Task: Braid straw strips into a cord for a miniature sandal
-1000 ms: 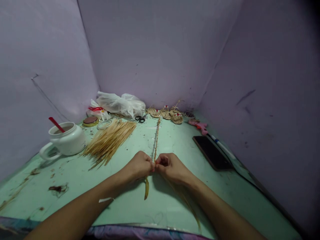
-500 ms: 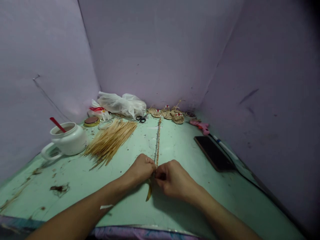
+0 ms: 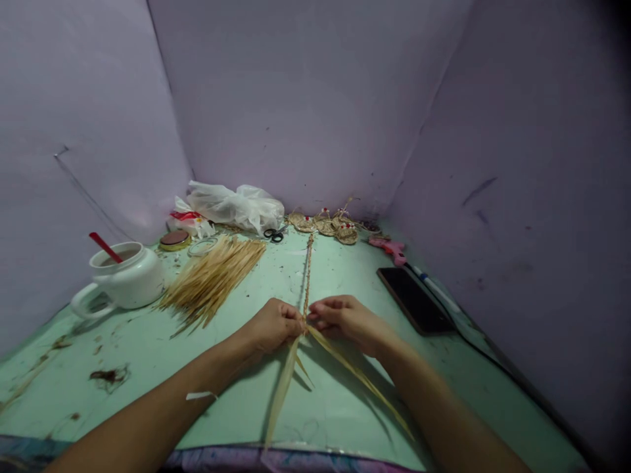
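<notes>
A thin braid of dry straw-like strips runs straight away from me across the table. My left hand pinches its near end between thumb and fingers. From that point loose strips fan out toward me: a pale strip to the left, a short strip in the middle, and a long strip to the right, passing under my right wrist. Close beside the braid on the right is my right hand, its fingers loosely bent and slightly apart, with nothing visible in them.
Left of the braid lies a bundle of dry strips, near a white mug with a red stick. Scissors, a plastic bag and round woven ornaments line the back. At right are a pink glue gun and a phone.
My right hand has loosened from its pinch at the braid's end and moved slightly up. The loose strips now spread apart below the braid. My left hand keeps its grip.
</notes>
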`<state>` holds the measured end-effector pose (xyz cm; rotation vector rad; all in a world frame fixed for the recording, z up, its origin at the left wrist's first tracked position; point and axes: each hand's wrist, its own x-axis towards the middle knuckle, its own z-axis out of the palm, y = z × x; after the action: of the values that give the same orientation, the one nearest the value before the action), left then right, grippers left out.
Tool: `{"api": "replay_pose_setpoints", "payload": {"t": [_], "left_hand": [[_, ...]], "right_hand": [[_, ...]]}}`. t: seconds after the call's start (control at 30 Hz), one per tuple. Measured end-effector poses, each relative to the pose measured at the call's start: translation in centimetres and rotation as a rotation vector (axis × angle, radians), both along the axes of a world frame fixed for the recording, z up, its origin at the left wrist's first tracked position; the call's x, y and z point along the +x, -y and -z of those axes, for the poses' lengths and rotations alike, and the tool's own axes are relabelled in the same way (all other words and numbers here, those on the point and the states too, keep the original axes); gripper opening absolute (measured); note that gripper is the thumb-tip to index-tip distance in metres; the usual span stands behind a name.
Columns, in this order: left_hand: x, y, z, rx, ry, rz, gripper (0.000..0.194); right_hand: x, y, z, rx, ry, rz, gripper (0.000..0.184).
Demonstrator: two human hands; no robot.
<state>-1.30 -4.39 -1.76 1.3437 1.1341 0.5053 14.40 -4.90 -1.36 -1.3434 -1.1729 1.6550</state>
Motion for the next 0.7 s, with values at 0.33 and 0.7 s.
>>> {"api": "replay_pose_setpoints", "payload": {"t": [0.33,0.7], "left_hand": [[-0.5,-0.9,1.4,0.171,-0.041,0.195,0.019],[-0.7,0.9,-0.9,0.325,-0.423,0.214,0.022]], "right_hand": [[-1.3,0.5,1.6,0.081,0.196,-0.13,0.015],[-2.0,0.5,2.2,0.144,0.181,-0.002,0.008]]}}
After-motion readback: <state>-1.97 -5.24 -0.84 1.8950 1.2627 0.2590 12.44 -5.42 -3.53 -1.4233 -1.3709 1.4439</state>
